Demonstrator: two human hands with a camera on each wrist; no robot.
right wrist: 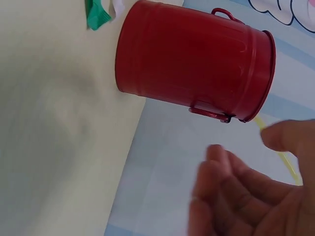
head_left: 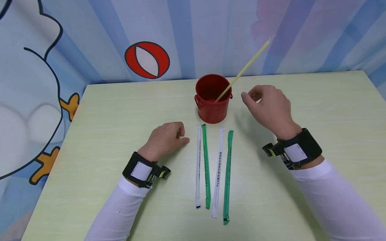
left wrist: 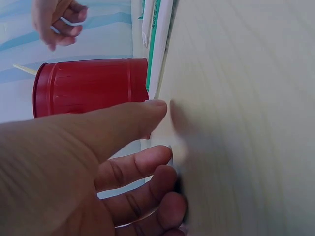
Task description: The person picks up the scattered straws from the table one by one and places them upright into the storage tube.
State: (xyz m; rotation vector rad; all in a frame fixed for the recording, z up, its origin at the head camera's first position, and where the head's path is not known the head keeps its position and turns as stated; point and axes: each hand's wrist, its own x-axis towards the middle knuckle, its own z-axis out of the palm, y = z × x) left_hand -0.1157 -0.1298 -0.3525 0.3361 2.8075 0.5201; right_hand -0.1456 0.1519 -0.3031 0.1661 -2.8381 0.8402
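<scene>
A small red metal bucket [head_left: 213, 112] stands upright toward the back of the table, and a thin yellow straw [head_left: 250, 63] leans out of it to the right. In front of the bucket, wrapped straws lie side by side: a white one [head_left: 198, 167], a green one [head_left: 206, 167], another white one [head_left: 218, 174] and another green one [head_left: 228, 177]. My right hand [head_left: 269, 108] hovers right of the bucket, fingers loosely bent with nothing between them. Left of the straws, my left hand [head_left: 164, 139] rests at the tabletop, fingers loosely curled and holding nothing.
The pale wooden table [head_left: 120, 110] ends at a blue striped backdrop [head_left: 205, 33] printed with a red-and-white ball [head_left: 147, 60]. A cartoon figure is drawn on the left side. Each wrist wears a black strap with a small camera [head_left: 161, 172].
</scene>
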